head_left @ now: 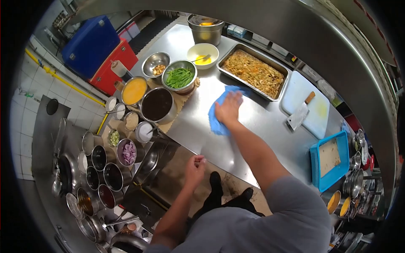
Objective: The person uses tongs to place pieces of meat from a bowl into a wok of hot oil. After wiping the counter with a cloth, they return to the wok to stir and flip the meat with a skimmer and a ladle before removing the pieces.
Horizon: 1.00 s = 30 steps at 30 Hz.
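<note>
My right hand [229, 107] presses on a blue cloth [216, 122], gripping it against the steel worktop. The cloth lies spread around and under the hand, with its edges showing on both sides. My left hand [195, 170] hangs by the near edge of the worktop, fingers curled in, with nothing visible in them. Just beyond my right hand stands a deep steel tray [270, 99] filled with a shredded, cooked-looking mixture [253, 71].
A cleaver [298, 116] lies on a white cutting board [291, 95] at the right, near a blue basket [314, 168]. On the left are bowls of cut greens [179, 78], dark liquid [157, 104] and orange liquid [134, 90]. Several sauce pots line the lower left.
</note>
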### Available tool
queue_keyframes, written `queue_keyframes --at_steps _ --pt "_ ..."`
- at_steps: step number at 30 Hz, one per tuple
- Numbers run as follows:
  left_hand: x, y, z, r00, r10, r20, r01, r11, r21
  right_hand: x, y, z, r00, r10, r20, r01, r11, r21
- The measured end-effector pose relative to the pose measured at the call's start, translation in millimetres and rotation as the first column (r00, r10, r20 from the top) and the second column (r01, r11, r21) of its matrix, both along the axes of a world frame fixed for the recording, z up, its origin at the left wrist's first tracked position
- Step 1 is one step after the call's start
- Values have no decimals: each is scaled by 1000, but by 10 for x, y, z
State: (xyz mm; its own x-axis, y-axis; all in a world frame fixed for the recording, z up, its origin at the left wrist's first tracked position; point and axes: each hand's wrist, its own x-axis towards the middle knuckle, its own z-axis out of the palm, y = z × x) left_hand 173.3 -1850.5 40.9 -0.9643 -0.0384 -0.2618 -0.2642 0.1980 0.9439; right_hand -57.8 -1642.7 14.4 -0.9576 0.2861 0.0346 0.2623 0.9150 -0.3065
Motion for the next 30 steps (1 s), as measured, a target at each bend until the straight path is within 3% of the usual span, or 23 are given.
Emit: queue_keyframes --at_steps 2,4,7,9,11,12,14,16,18,19,20,21,23,26,28,29,30 --pt "57 -84 104 996 56 67 -53 997 -48 -385 -403 61 993 114 38 -117 990 85" --pt "94 -134 270 993 109 44 -105 991 -84 -361 -621 21 937 346 40 -349 931 112" --pt "131 -144 176 987 163 11 -162 983 -81 298 -660 33 716 696 59 -698 708 113" --pt "99 -142 55 983 182 -5 -182 981 -68 1033 -471 67 569 822 18 -821 567 68" --pt "11 -99 25 996 46 -72 -56 987 -151 1772 -51 50 688 726 12 -724 687 -55" --pt "-33 -79 84 996 45 -77 -56 987 -152 2125 205 127 795 600 93 -587 799 -131" --pt "-81 -40 211 998 2 -69 -13 988 -152 2903 807 30 930 351 110 -355 934 27" --pt "-98 -7 178 998 -8 -65 -1 989 -146 3438 1237 -31 987 143 74 -151 983 107" --pt "-131 37 138 998 -16 -64 7 991 -135 3462 1148 -189 995 89 47 -95 982 161" --pt "-118 66 155 989 -77 -123 59 988 -142 3438 1091 -247 999 38 23 -42 978 205" --pt "-108 98 169 974 -134 -185 107 983 -151 3376 945 -359 982 186 34 -189 962 196" --pt "-103 140 215 974 -129 -185 103 984 -146 3192 689 -290 970 219 105 -232 965 122" --pt "-112 205 288 896 -172 -410 105 978 -181 2662 291 -10 917 355 180 -369 928 49" --pt "-82 144 106 928 -137 -347 89 984 -151 1607 97 170 805 561 193 -584 806 97" --pt "-6 82 18 938 -78 -339 36 991 -130 678 105 -18 855 514 73 -515 824 236" --pt "61 45 -7 940 -29 -340 -9 994 -110 181 102 -188 916 400 -44 -377 891 255" --pt "131 -8 24 940 -19 -341 -21 993 -113 -225 12 -194 967 250 -50 -236 953 191"
